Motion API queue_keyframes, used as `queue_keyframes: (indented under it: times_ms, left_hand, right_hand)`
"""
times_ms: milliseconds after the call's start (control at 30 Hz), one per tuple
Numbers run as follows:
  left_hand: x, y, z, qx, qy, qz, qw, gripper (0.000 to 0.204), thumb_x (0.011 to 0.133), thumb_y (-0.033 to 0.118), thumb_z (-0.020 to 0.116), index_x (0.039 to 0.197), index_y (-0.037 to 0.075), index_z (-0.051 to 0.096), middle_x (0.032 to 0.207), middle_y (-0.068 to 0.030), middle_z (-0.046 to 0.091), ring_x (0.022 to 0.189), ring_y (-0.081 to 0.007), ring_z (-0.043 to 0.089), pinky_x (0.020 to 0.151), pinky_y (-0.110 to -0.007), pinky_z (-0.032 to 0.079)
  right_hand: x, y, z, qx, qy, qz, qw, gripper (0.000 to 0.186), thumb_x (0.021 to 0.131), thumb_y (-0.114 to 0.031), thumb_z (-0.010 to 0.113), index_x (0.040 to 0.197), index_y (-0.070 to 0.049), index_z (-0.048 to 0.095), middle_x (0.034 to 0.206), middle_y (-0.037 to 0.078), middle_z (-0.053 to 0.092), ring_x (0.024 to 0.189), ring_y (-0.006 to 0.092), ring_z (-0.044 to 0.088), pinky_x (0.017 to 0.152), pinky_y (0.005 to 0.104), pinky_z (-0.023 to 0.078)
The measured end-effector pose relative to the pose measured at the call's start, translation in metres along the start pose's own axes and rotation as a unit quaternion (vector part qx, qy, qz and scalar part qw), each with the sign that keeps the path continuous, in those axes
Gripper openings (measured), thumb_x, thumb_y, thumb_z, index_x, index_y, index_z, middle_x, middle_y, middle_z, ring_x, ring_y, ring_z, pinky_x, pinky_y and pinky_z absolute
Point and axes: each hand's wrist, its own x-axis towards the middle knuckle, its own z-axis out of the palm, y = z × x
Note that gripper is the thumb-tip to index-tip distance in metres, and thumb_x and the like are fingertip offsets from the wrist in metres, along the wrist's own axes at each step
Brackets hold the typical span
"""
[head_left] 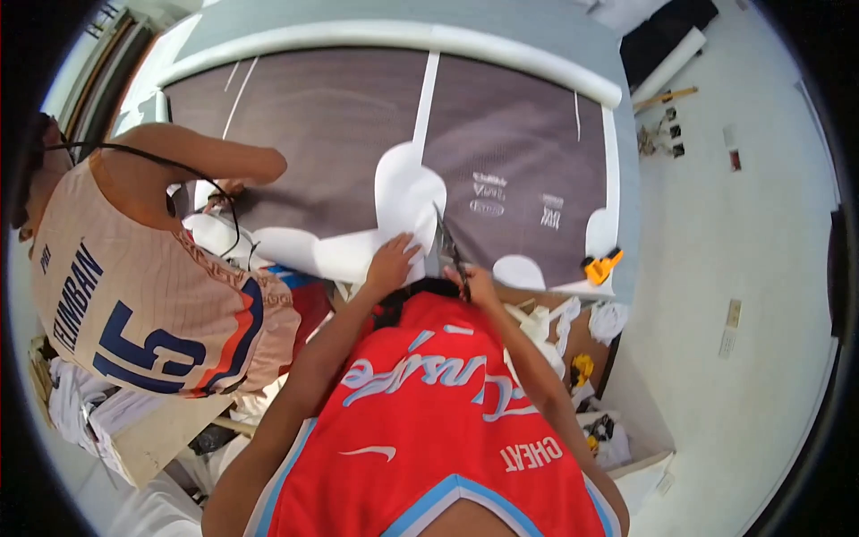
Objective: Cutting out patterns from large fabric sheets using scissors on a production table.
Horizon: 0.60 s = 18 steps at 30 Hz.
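Note:
A wide printed sheet (322, 116) with dark grey-brown panels and white shapes between them lies over the table in front of me. My left hand (394, 264) rests on its white part near the front edge, fingers lying out over the sheet. In my right hand (472, 285) I grip a pair of dark scissors (455, 242) by the handles. Their blades point away from me, beside the rounded white shape (410, 192) and right of my left hand. Whether the blades are apart is hard to tell.
A long white roll (394, 36) lies along the sheet's far edge. An orange-yellow clamp (602, 267) sits at the near right corner. A co-worker (152, 268) stands close at my left, one hand (228, 190) over the sheet. White scraps (546, 336) hang below the table edge.

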Motion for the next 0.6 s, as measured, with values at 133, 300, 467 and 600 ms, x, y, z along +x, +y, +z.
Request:
queue_keyframes:
  times_ms: [133,300,467,600]
  left_hand:
    - [0.001,0.021,0.003,-0.018,-0.012,-0.011,1.000,0.054,0.075,0.013,0.067,0.127,0.013,0.052,0.136,-0.0118,0.045,0.128,-0.0290,0.041,0.102,-0.040,0.037]
    - [0.010,0.037,0.005,-0.034,-0.025,-0.039,0.998,0.062,0.075,0.012,0.065,0.133,0.007,0.044,0.139,-0.0130,0.042,0.129,-0.0308,0.038,0.106,-0.040,0.033]
    - [0.015,0.043,0.014,0.000,-0.032,-0.031,0.999,0.062,0.076,0.015,0.065,0.132,0.002,0.043,0.139,-0.0129,0.041,0.130,-0.0295,0.038,0.107,-0.038,0.032]
    - [0.027,0.056,0.019,0.015,-0.023,-0.030,0.999,0.060,0.074,0.018,0.067,0.129,0.004,0.046,0.136,-0.0101,0.044,0.128,-0.0264,0.040,0.104,-0.037,0.035]
  right_hand:
    - [-0.013,-0.001,-0.004,0.090,-0.015,0.018,0.996,0.048,0.079,-0.052,0.069,0.068,-0.007,0.059,0.052,-0.001,0.050,0.042,0.0087,0.048,0.040,0.0234,0.037]
    - [-0.003,-0.002,-0.026,0.054,-0.026,-0.005,0.998,0.050,0.078,-0.052,0.070,0.062,-0.007,0.056,0.051,0.000,0.051,0.041,0.0088,0.048,0.040,0.0235,0.037]
    - [0.007,-0.011,-0.039,0.076,-0.034,0.017,0.996,0.051,0.075,-0.052,0.073,0.057,-0.011,0.049,0.050,-0.001,0.048,0.041,0.0080,0.047,0.040,0.0230,0.036]
    - [0.022,0.003,-0.045,0.044,-0.004,-0.033,0.998,0.050,0.076,-0.050,0.073,0.057,-0.011,0.049,0.050,-0.001,0.048,0.041,0.0080,0.046,0.040,0.0232,0.036]
